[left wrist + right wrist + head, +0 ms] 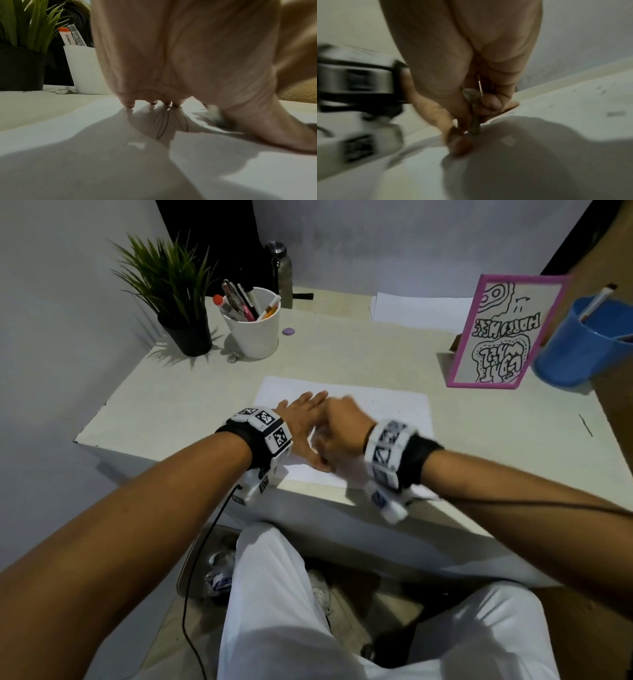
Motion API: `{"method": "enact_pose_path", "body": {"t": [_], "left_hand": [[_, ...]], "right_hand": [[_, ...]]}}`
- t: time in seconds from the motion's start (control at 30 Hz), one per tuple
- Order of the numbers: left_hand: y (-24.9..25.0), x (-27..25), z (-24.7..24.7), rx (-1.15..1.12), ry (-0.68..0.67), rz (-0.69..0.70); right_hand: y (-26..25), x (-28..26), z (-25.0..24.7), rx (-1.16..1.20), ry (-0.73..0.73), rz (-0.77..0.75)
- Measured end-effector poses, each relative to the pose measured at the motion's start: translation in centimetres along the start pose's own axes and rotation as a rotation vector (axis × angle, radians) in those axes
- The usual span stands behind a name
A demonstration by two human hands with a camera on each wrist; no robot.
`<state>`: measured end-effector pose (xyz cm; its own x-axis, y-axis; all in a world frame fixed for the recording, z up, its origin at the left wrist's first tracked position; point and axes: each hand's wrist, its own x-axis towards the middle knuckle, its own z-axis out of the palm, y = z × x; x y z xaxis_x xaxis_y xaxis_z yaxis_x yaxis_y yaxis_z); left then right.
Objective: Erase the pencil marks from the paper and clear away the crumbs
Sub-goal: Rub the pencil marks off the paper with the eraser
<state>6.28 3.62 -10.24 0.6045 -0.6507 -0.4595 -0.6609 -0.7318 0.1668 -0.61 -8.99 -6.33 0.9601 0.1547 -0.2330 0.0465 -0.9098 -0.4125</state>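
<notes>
Paper (376,409) flat on worktop (342,354), near front edge. Left hand (305,419) spread wide, fingers straight, pressing paper. Right hand (339,429) pinching eraser (475,127) against paper beside pencil marks (163,121). Right-wrist view blurred.

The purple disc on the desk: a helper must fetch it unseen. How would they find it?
Go to the desk's far left corner, where a potted plant stands beside a white pen cup. Right of that cup lies the purple disc, the only flat purple thing.
</notes>
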Motion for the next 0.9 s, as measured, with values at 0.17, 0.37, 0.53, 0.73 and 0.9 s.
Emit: {"method": "enact_pose_path", "body": {"t": [0.17, 0.37, 0.53, 0.73, 0.9], "left_hand": [[0.3, -0.5, -0.5, 0.006, -0.034, -0.006], [0.3, -0.5, -0.4, -0.009, -0.028, 0.000], [0.0, -0.5, -0.4, -0.021, -0.037, -0.002], [0.2, -0.1, -0.1, -0.005, -0.023, 0.004], [0.1, -0.3, -0.2, -0.007, -0.009, 0.004]], "right_hand": [[2.8, 2.5, -3.6, 0.022, 0.113, 0.179], [0.2, -0.6, -0.4, 0.019, -0.064, 0.018], [2.7, 3.2, -3.5, -0.041, 0.170, 0.209], [0.4, 0.0, -1.9, -0.051, -0.064, 0.087], [1.6, 2.7, -2.4, -0.045, 0.149, 0.155]]}}
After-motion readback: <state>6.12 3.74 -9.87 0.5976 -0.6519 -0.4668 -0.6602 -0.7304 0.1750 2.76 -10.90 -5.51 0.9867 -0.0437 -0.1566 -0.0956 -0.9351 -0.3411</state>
